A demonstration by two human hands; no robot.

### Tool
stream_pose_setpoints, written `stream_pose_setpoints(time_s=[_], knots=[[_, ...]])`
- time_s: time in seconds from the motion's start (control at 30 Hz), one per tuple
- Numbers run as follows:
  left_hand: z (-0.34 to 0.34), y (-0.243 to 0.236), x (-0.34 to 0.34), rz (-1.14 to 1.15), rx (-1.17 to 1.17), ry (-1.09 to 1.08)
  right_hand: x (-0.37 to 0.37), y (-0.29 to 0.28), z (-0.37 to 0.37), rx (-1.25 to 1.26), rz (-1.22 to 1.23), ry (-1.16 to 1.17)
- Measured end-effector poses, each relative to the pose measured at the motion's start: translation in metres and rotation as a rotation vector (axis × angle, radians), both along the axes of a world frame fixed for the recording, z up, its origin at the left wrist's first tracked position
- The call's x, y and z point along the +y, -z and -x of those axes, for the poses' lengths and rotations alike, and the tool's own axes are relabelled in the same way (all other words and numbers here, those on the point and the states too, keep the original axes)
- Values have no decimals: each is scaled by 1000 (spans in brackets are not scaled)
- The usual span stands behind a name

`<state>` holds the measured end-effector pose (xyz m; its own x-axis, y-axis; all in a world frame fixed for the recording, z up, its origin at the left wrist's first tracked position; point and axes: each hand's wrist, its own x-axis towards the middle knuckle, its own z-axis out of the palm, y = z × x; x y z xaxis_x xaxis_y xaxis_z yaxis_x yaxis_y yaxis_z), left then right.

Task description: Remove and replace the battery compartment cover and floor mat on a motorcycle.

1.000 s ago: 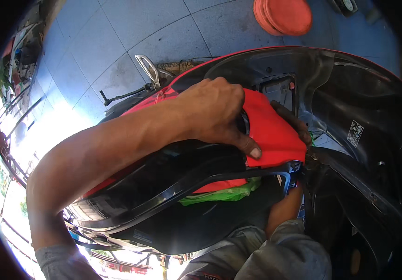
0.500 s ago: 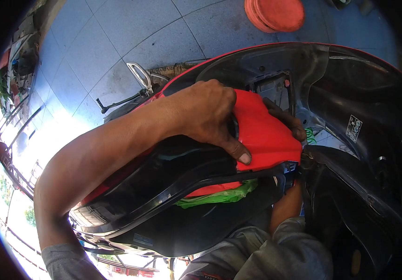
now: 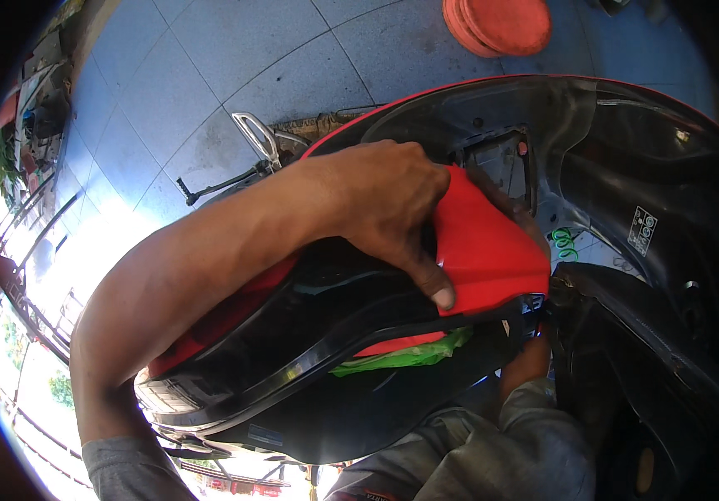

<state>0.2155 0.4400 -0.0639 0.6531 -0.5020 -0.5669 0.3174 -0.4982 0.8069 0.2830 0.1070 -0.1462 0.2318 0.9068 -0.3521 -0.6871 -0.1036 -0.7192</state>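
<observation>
A bright red plastic panel sits at the middle of a scooter, beside its long black body part. My left hand grips the panel's left edge, the thumb pressed on its face and the other fingers curled out of sight behind. From the far right side, the fingers of my right hand wrap over the panel's edge; the rest of that hand is hidden behind the panel. My right forearm shows below it. Bright green plastic and another strip of red lie in the gap just under the black part.
Black inner body panels curve along the right, with a rectangular opening beyond my right fingers. A green coiled cord hangs nearby. On the blue tiled floor stands a round orange-red stool. A metal footrest juts out at left.
The whole view has shifted slightly, so the scooter sits a little further right. Both hands keep their hold on the red panel, which looks slightly tilted, and my right fingers show less.
</observation>
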Motion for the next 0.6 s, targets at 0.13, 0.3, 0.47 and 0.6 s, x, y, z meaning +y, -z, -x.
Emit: stream_pose_setpoints(time_s=[0.13, 0.3, 0.47, 0.6], knots=[[0, -2, 1, -17, -40, 74, -20, 14, -30, 37, 8, 26], [18, 6, 8, 76, 1, 8, -19, 29, -27, 111, -3, 77], [38, 23, 28, 162, 167, -68, -35, 26, -20, 162, -32, 108], [42, 58, 32, 232, 596, -319, -39, 34, -21, 179, -66, 143]])
